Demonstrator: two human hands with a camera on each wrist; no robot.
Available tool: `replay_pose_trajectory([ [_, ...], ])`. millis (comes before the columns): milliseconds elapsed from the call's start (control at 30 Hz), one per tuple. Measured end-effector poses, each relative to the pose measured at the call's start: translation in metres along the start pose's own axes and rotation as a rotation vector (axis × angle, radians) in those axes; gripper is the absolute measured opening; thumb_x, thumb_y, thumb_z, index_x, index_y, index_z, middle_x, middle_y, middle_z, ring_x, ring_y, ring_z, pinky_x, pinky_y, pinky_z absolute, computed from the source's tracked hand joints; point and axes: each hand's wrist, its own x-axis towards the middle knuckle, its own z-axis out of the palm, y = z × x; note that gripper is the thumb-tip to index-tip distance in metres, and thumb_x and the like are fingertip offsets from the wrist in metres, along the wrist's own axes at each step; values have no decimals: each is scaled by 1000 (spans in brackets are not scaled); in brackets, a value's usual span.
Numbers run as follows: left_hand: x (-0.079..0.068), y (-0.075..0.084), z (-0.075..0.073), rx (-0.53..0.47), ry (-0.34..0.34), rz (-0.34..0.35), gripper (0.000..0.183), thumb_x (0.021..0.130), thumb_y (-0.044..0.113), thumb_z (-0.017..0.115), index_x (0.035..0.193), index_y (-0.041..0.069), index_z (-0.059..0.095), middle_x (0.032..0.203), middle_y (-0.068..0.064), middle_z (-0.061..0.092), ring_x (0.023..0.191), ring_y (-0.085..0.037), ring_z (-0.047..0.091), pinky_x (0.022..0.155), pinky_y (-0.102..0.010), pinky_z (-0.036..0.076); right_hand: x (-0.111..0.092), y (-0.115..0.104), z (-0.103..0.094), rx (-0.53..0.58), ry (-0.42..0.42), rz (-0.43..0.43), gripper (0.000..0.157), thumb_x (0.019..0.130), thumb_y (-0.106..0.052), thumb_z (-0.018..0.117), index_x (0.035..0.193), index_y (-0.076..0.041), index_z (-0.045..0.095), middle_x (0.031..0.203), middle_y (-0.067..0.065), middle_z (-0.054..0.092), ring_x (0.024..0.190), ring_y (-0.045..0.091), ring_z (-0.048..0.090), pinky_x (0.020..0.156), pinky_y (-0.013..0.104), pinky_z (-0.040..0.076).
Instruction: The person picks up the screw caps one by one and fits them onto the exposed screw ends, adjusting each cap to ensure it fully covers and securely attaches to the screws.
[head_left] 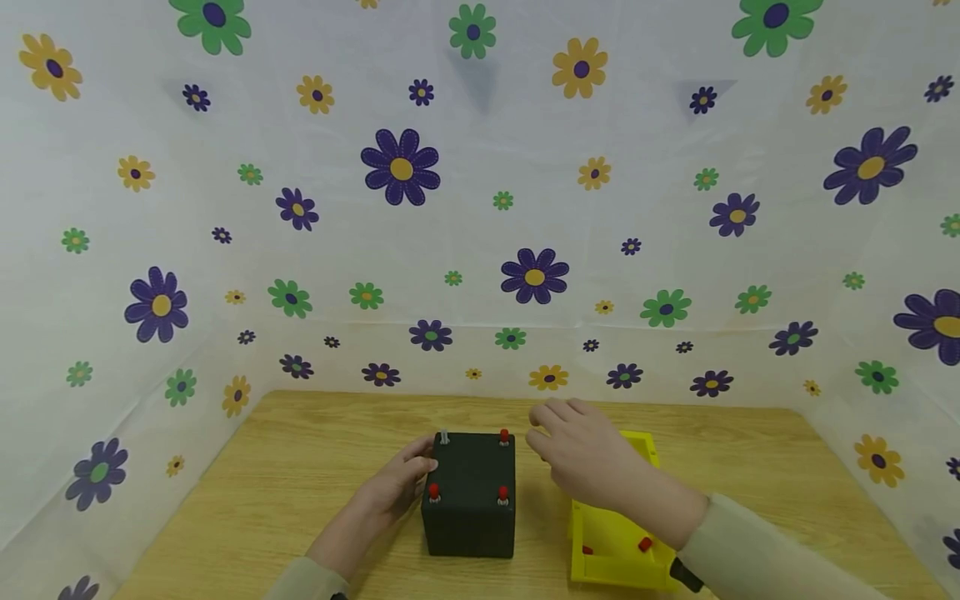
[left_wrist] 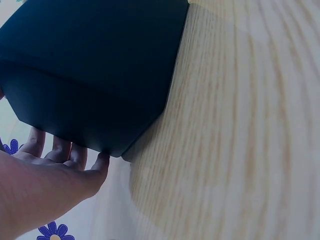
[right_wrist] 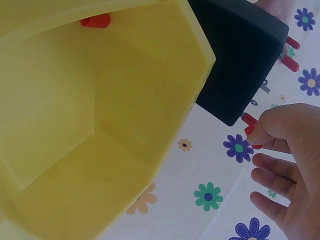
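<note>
A black box (head_left: 471,529) stands on the table with posts at its top corners. Three posts carry red caps (head_left: 503,495); the far-left one is a bare metal post (head_left: 444,437). My left hand (head_left: 393,487) holds the box by its left side, thumb near the top edge, some fingertips hidden behind it. To the right of the box, my right hand (head_left: 588,454) is raised above the far part of a yellow bin (head_left: 622,571). In the right wrist view, its thumb and forefinger pinch a small red cap (right_wrist: 256,146), and the other fingers are spread loosely.
Loose red caps (head_left: 645,544) lie inside the yellow bin, whose right side is partly covered by my forearm. The wooden table (head_left: 337,425) ends at a white flower-patterned sheet (head_left: 465,233) hanging behind it and along both sides.
</note>
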Motion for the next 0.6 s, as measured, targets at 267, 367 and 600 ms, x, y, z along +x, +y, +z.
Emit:
replay_pose_trajectory([
  [267,0,0,0,-6,-14,2,78,99,21,54,166,-1,23,143,5,56,122,-2,57,122,-43,31,7,-4,-2,11,10,3,25,89,-12,79,112,-18,73,123,1,68,114,21,61,99,33,55],
  [367,0,0,0,-1,-12,3,77,99,21,54,166,-1,24,142,6,57,121,-2,57,119,-40,33,9,-4,-1,22,7,7,25,89,-12,79,112,-18,73,123,1,68,113,21,61,98,33,55],
  [600,1,0,0,0,-7,2,76,99,21,54,165,-1,25,141,7,57,121,-2,57,113,-34,36,14,-6,0,8,23,0,26,88,-12,78,113,-18,73,122,1,67,112,21,61,98,31,55],
])
